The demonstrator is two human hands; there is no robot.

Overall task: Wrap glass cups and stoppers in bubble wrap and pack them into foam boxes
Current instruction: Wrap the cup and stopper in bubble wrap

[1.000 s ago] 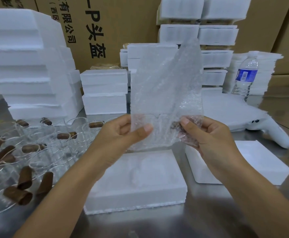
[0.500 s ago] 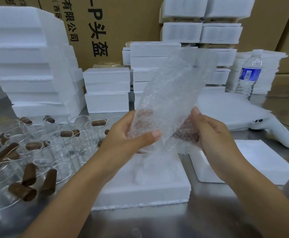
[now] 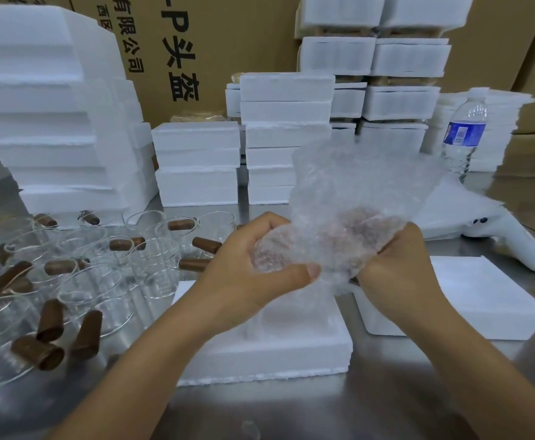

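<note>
While the left hand (image 3: 253, 274) cups the bubble wrap (image 3: 355, 198) bundle, right hand (image 3: 396, 265) fingers clench its other side.

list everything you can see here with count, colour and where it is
clear bubble wrap sheet: one, translucent, held in both hands at centre, bundled around something brownish
white foam box: one, open, on the steel table below the hands
white foam slab: one, right of that box
stacked white foam boxes: many, along the back and far left
clear glass cups: many, uncountable, left of the table
brown stoppers: a dozen or more, among the cups
plastic water bottle with blue label: one, back right
white handheld device: one, right
brown cardboard cartons: several, behind
left hand: gripping the bundle
right hand: gripping the wrap
</note>
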